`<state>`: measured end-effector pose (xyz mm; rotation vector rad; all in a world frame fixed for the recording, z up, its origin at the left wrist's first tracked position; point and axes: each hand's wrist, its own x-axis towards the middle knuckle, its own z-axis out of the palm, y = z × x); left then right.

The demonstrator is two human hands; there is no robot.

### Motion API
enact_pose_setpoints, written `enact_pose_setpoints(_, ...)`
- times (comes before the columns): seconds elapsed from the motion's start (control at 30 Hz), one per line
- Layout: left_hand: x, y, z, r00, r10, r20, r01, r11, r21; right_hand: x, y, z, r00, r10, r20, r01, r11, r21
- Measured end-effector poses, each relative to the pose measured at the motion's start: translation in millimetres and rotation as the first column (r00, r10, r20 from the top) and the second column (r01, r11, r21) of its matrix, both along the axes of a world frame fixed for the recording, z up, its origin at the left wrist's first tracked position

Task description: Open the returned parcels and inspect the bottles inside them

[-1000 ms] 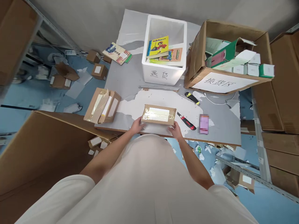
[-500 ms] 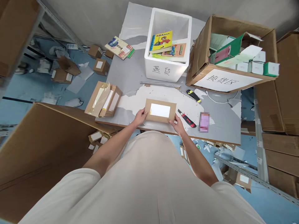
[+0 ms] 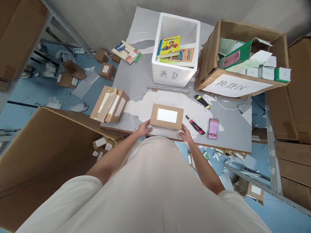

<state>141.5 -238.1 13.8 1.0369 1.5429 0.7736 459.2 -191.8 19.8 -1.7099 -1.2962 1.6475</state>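
A flat brown cardboard box (image 3: 155,121) with a white label lies on the table in front of me. My left hand (image 3: 144,128) is at its lower left corner, fingers apart and fingertips close against the edge. At the lower right corner, my right hand (image 3: 186,134) has its thumb and fingers spread, not wrapped round the box. Whether the fingertips still touch the cardboard is hard to see. A red and black utility knife (image 3: 195,125) with its blade out lies just right of the box. Beyond it is a yellow and black cutter (image 3: 202,101).
Opened cardboard packages (image 3: 109,105) stand at the table's left edge, with books (image 3: 125,51) behind. A white foam bin (image 3: 167,77) holding books and a carton (image 3: 233,85) of small boxes line the back. A blurred pink item (image 3: 213,128) lies right. A large open carton (image 3: 55,142) stands left.
Both hands have loosened from the box and slid down toward its near corners, fingers spreading. The box now rests on the table, nearly where it was. The view has shifted slightly.
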Motion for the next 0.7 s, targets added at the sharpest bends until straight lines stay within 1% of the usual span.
enact_pose_setpoints(0.07,4,2,-3.9,0.999,0.001,0.033,0.0,1.0,-0.031,-8,1,3,0.999,0.032,0.006,-0.032,0.999,-0.004)
enact_pose_setpoints(0.17,8,5,0.0,0.999,0.022,0.047,-0.02,0.999,-0.038,-17,3,13,1.0,0.015,-0.013,-0.014,0.998,0.065)
enact_pose_setpoints(0.23,8,7,9.3,0.999,0.031,0.032,-0.03,0.999,-0.015,-17,5,22,1.0,0.006,-0.012,-0.004,0.993,0.12)
enact_pose_setpoints(0.37,5,18,31.8,0.992,0.078,-0.1,-0.07,0.994,0.088,-7,11,40,0.998,-0.019,0.055,0.007,0.978,0.21)
enact_pose_setpoints(0.43,6,26,37.1,0.985,0.088,-0.145,-0.07,0.99,0.125,-4,17,46,0.998,-0.009,0.066,-0.006,0.974,0.226)
enact_pose_setpoints(0.5,8,34,36.1,0.985,0.098,-0.145,-0.082,0.99,0.111,-4,22,48,0.998,0.017,0.058,-0.029,0.977,0.21)
enact_pose_setpoints(0.57,10,39,30.4,0.986,0.125,-0.113,-0.117,0.99,0.075,-7,26,47,0.998,0.023,0.053,-0.033,0.981,0.193)
enact_pose_setpoints(0.7,11,40,16.7,0.985,0.173,-0.003,-0.173,0.985,0.025,-6,27,40,0.999,-0.028,0.023,0.024,0.987,0.162)
